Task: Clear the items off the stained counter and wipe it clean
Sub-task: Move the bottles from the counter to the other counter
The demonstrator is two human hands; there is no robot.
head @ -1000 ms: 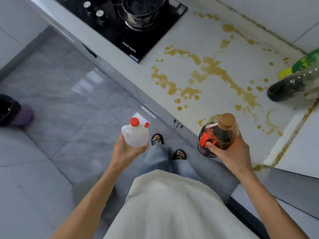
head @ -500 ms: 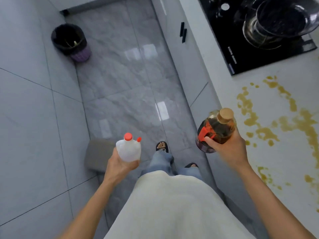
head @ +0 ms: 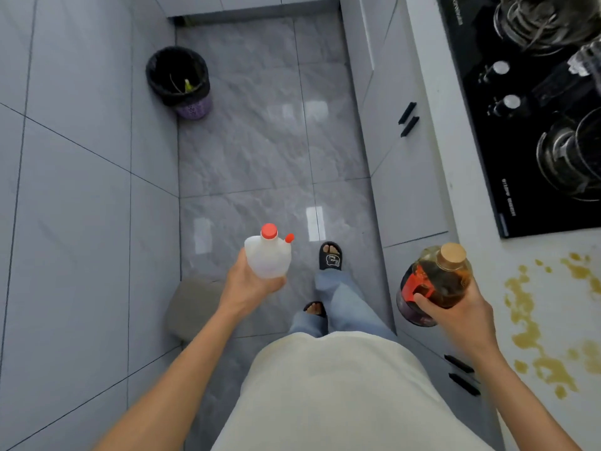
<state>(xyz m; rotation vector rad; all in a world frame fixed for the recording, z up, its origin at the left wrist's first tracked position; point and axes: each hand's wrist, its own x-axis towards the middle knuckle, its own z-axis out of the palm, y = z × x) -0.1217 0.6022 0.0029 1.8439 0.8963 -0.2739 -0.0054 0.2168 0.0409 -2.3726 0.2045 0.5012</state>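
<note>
My left hand [head: 247, 288] grips a white plastic bottle [head: 267, 255] with red caps, held upright over the grey floor. A round glass bottle [head: 437, 278] of dark amber liquid, with a cork stopper and a red handle, sits in my right hand [head: 455, 310] beside the counter's front edge. The white counter [head: 481, 262] runs along the right side, and yellow-brown stains [head: 533, 323] spread across it at the lower right.
A black hob [head: 507, 125] with pots lies on the counter at the upper right. A black-lined purple bin [head: 179, 79] stands by the left wall. A grey stool [head: 192, 304] sits near my left arm. Grey cabinet doors [head: 403, 157] front the counter.
The view has swung left, away from the stained counter and along the floor. Both hands still carry their bottles; the bin and far floor have come into sight.
</note>
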